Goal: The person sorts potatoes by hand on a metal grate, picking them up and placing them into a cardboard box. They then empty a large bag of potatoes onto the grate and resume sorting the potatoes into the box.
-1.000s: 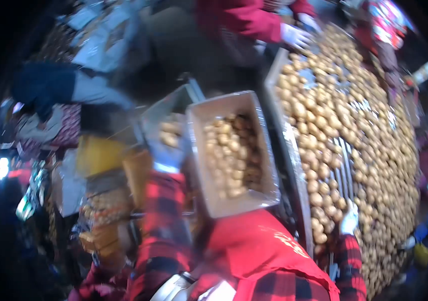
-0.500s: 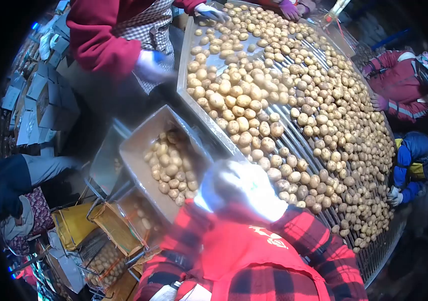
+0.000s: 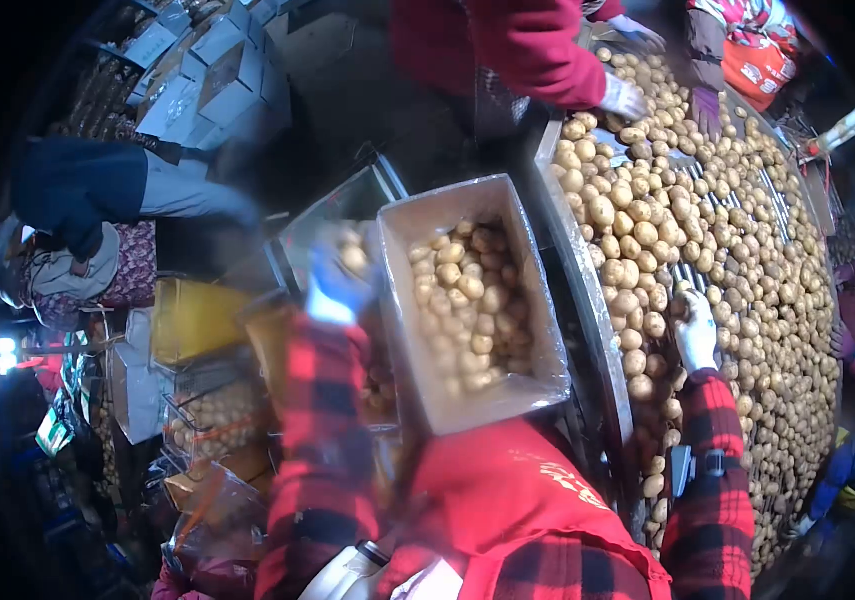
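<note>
My left hand, in a white and blue glove and smeared by motion, is over the left edge of a plastic-lined cardboard box. Pale potatoes show against its fingers. Many potatoes lie inside the box, which stands in front of me. My right hand, in a white glove, reaches onto the sorting table at the right. Its fingers are bent round a potato among the many loose potatoes there.
A co-worker's gloved hand touches potatoes at the table's far end. Another person's purple-gloved hand is beside it. At left are a yellow container, a crate of potatoes, a bending person and stacked cartons.
The view has swung, so the box now sits nearer the middle. My hands, together before, are now apart: left beside the box, right on the table. The co-worker's hand has reached the potatoes.
</note>
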`<action>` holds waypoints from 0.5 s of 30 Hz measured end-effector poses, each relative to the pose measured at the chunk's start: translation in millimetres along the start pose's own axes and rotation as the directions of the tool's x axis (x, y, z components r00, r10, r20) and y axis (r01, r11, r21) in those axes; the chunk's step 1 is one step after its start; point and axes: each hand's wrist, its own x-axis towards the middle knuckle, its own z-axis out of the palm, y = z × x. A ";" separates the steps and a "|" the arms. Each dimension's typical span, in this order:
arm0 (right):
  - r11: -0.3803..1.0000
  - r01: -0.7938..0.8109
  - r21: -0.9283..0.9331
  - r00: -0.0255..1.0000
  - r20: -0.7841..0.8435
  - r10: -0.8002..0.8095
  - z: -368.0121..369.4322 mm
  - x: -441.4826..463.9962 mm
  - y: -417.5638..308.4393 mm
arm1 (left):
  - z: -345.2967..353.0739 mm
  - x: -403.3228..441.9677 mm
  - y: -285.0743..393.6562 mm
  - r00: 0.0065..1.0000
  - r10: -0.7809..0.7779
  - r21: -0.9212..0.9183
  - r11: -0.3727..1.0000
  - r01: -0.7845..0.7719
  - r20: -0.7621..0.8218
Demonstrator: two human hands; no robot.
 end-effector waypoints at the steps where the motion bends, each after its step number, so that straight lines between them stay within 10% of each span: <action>1: 0.973 -0.063 0.220 0.991 -0.100 0.087 -5.9 -9.7 -16.9 | -14.1 8.5 -13.8 0.978 -0.196 -0.118 0.975 0.187 -0.068; 4: 0.740 -0.141 0.657 0.971 -0.053 0.232 -31.3 -41.3 -81.8 | -30.2 3.7 -18.0 0.865 -0.500 -0.716 0.619 0.323 -0.043; 6: 0.799 -0.071 0.597 0.996 0.008 0.083 -32.0 -60.2 -128.2 | -18.7 -19.8 16.0 0.873 -0.474 -0.735 0.549 0.398 0.118; 9: 0.627 0.091 0.774 0.934 0.152 -0.323 -24.8 -66.7 -221.3 | 42.5 -97.1 105.3 0.576 -0.485 -0.661 -0.007 0.750 0.659; 10: 0.774 0.395 0.495 0.868 0.075 -0.492 -23.4 -66.5 -247.1 | 63.4 -125.3 115.6 0.512 -0.429 -0.612 -0.129 0.780 0.744; 13: 0.825 0.437 0.359 0.820 0.220 -0.529 -11.1 -84.5 -274.6 | 72.4 -160.0 114.9 0.563 -0.306 -0.620 -0.133 0.773 0.768; 14: 0.744 0.263 0.614 0.822 0.261 -0.506 -0.2 -93.1 -265.9 | 58.1 -168.3 113.8 0.474 -0.332 -0.566 -0.282 0.775 0.815; 15: 0.605 0.057 0.794 0.823 0.306 -0.479 2.6 -99.8 -256.4 | 34.8 -151.8 124.6 0.746 -0.281 -0.492 0.605 0.626 0.604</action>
